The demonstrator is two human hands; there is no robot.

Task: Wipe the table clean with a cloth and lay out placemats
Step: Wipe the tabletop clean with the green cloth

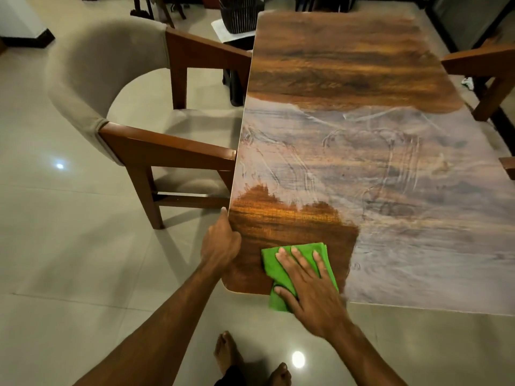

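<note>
Right grip [306,285] flat, fingers straight, pressing one green cloth [269,261], left grip [221,240] clasping one table [348,65] edge.

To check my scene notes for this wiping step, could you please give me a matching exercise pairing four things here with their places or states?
1 green cloth
2 left hand
3 right hand
4 upholstered armchair

A grips the wooden table's left edge
B presses flat on the cloth
C lies on the near corner, overhanging
D stands at the table's left side

Pairs: 1-C, 2-A, 3-B, 4-D
</note>
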